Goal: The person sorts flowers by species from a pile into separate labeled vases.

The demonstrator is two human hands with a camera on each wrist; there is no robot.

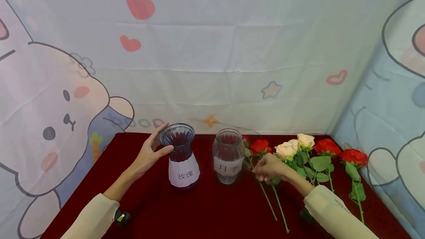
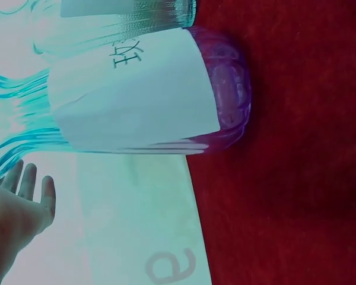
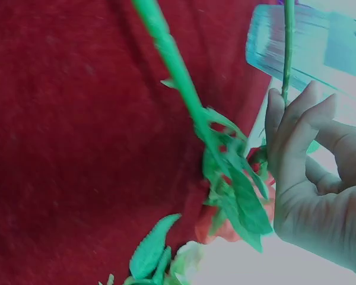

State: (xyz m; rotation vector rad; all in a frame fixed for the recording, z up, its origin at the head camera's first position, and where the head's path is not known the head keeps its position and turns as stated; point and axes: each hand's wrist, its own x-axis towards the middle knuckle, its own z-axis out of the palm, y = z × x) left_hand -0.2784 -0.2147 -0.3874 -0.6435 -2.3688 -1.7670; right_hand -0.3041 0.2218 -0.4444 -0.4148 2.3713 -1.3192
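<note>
A blue-purple glass vase (image 1: 182, 159) with a flared rim and a white paper label stands upright. My left hand (image 1: 155, 148) is at its rim, thumb across the front and the other fingers along the far left side; in the left wrist view those fingers (image 2: 29, 181) are straight beside the neck. My right hand (image 1: 270, 168) pinches the thin green stem (image 3: 288, 53) of a red rose, whose bloom (image 1: 245, 140) is partly hidden behind the clear labelled jar (image 1: 229, 154). Just beside that hand lies another red rose (image 1: 260, 146), its stem slanting toward the front.
Cream roses (image 1: 286, 150) and further red roses (image 1: 353, 157) with leafy stems lie to the right on the dark red cloth (image 1: 206, 213). A pale printed curtain (image 1: 199, 84) hangs behind the table and along its sides.
</note>
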